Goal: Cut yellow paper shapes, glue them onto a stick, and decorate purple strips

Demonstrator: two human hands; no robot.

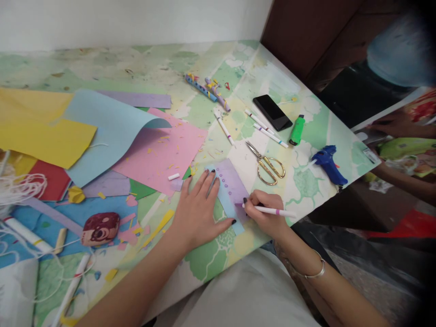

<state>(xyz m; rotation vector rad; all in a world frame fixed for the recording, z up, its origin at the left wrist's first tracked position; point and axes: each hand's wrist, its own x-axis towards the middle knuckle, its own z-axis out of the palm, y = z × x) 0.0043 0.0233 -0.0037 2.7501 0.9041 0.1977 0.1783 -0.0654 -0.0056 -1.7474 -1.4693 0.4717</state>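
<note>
My right hand (267, 211) is closed around a white marker (279, 211) with a purple band. Its tip meets a strip of purple paper (235, 179), where a column of small purple circles runs down one side. Along the strip's left lies a light blue paper strip (226, 202). Flat beside it, my left hand (200, 209) has its fingers spread, the fingertips at the strips' upper left edge. A white marker cap (173, 176) rests just up and left of that hand. Gold-handled scissors (267, 165) lie beyond my right hand.
Coloured sheets, including a pink one (163, 154), cover the left side amid paper scraps. A maroon pouch (100, 228) and white cord (23, 186) lie nearer. Rightward are a phone (272, 112), a green cutter (297, 130) and a blue glue gun (329, 164). Another person's arms (405, 181) show far right.
</note>
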